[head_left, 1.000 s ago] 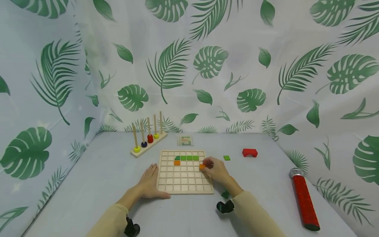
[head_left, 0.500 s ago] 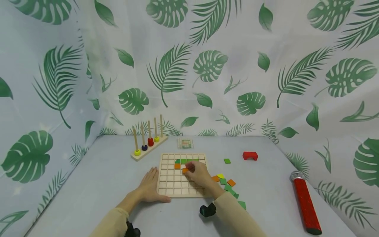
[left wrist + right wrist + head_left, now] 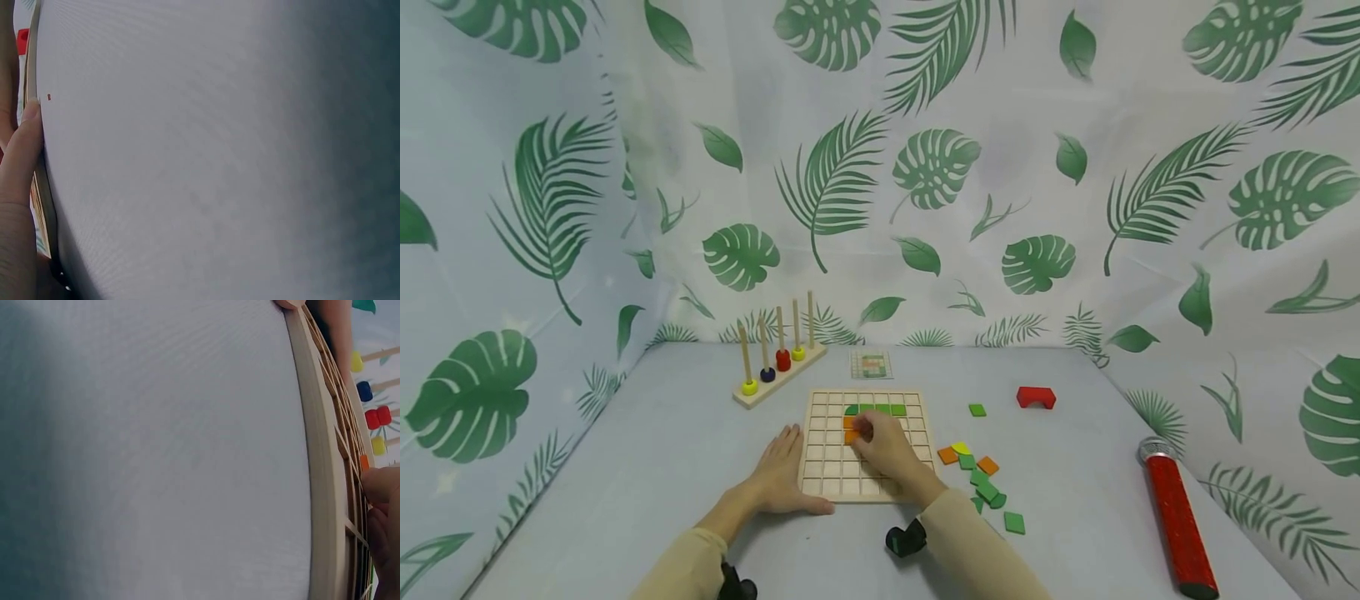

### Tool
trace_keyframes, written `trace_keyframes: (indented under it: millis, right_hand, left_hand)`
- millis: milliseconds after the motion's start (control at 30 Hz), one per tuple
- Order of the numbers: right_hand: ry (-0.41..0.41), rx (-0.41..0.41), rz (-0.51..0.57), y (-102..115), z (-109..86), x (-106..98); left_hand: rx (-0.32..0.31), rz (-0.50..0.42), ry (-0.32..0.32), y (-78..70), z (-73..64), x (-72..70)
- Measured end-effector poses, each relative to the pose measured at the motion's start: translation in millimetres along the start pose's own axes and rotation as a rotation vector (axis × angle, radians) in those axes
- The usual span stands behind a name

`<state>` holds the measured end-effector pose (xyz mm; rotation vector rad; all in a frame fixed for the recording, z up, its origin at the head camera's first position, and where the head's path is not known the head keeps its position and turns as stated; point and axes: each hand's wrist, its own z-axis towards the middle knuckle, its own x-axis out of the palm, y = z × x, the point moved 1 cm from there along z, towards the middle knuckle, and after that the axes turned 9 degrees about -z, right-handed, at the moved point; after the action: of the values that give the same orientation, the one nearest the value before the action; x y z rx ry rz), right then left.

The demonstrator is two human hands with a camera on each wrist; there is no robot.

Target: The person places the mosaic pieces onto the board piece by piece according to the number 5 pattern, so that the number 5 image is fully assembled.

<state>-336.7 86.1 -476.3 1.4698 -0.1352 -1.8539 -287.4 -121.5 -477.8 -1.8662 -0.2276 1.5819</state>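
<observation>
Pinching orange tile [image 3: 851, 437], right hand [image 3: 886, 452] is reaching over board [image 3: 829, 472]; left hand [image 3: 781, 477], thumb spread wide, is touching board. Tile could be jamming on ridges [image 3: 355, 530] beneath pinch if tilting.

"How does the grid board [image 3: 822, 473] lie?"
"Flat on the surface [image 3: 617, 475], pale wood, square cells, with the left hand [image 3: 784, 477] against its left edge."
"What's set in it?"
"Toward the far side, a dark green rounded piece [image 3: 852, 410], with green squares [image 3: 898, 410] running right."
"And the orange tile [image 3: 851, 437]?"
"Pinched by the right hand [image 3: 887, 447], just nearside of another orange square [image 3: 848, 422]. I can't tell whether it's seated."
</observation>
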Motion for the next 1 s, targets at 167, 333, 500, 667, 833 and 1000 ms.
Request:
trace_keyframes:
  millis: [167,333,500,667,833,1000]
  right_hand:
    - [-0.037,-0.012,-0.036,0.0,0.3,1.8]
    - [-0.053,-0.015,-0.036,0.2,0.0,3.6]
    - [-0.055,-0.039,-0.033,0.0,0.9,5.6]
    - [-0.039,-0.019,0.009,-0.5,-1.3,4.0]
    - [-0.047,0.003,0.04,-6.1,-5.2,-5.8]
    - [-0.089,0.004,0.017,-19.3,-9.1,-18.7]
  left_hand:
    - [-0.004,0.007,-0.008,-1.6,1.3,0.4]
    - [-0.006,0.01,-0.008,-0.9,2.4,1.8]
    - [-0.006,0.009,-0.01,-1.4,1.7,1.7]
    - [0.001,0.007,-0.011,-0.2,1.5,3.4]
    - [0.009,0.008,-0.019,0.6,1.2,3.8]
    - [0.004,0.002,-0.012,-0.9,0.6,2.6]
